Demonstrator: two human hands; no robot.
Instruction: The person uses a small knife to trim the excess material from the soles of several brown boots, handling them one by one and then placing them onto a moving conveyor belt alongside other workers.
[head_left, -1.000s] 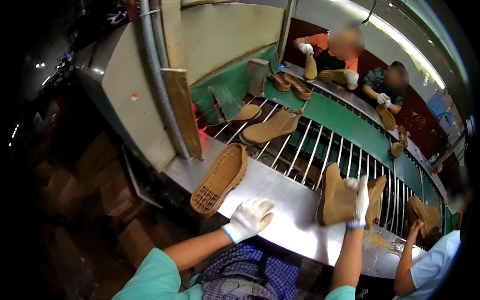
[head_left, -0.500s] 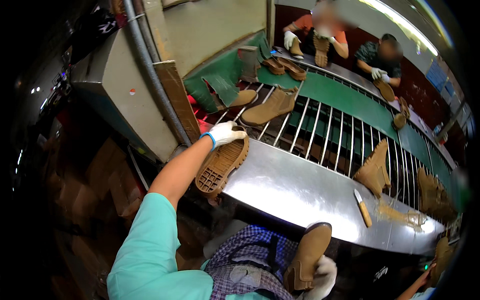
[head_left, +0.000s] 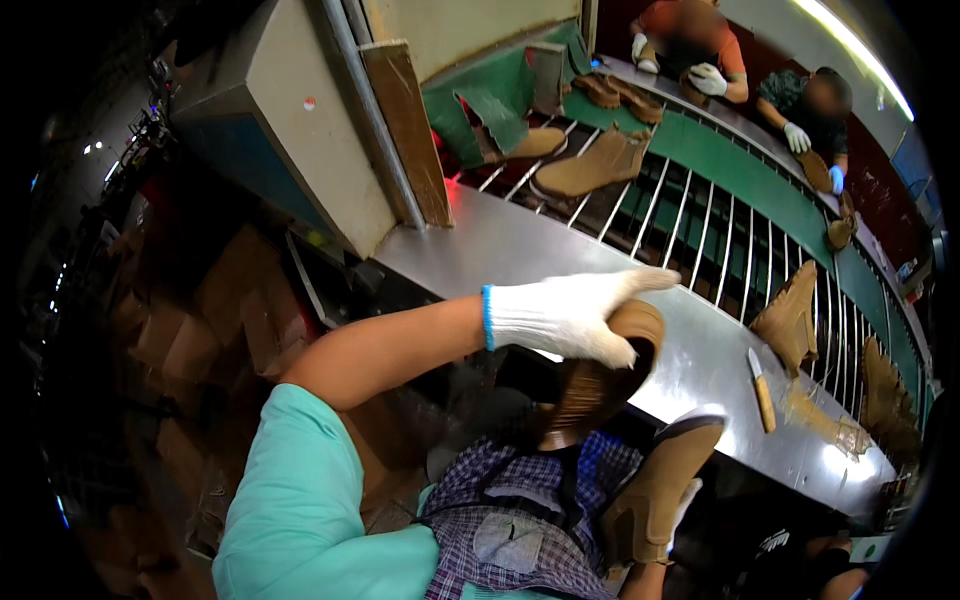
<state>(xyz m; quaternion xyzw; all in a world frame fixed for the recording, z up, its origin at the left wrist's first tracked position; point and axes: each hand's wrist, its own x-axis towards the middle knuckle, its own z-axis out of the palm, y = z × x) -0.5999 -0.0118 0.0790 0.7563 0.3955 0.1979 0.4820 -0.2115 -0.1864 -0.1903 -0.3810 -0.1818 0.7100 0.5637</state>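
My left hand (head_left: 575, 312), in a white glove with a blue cuff, is above my lap. Its thumb and fingers straddle one end of a brown rubber shoe sole (head_left: 590, 392), which hangs tilted and somewhat blurred. Lower right, a tan ankle boot (head_left: 655, 480) is held toe up by my right hand (head_left: 686, 508). Most of that gloved hand is hidden behind the boot. The boot's toe is close to the sole, with a gap between them.
A steel ledge (head_left: 460, 240) borders a rack of metal rods (head_left: 690, 225). On it lies a wooden-handled knife (head_left: 762, 390) near a standing boot (head_left: 790, 318). Another boot (head_left: 595, 165) rests on the rods. Two gloved co-workers handle footwear across the line.
My left hand has lifted the sole off the ledge's left end and brought it right, toward the boot. The boot has shifted slightly right in the view. Co-workers' hands have moved.
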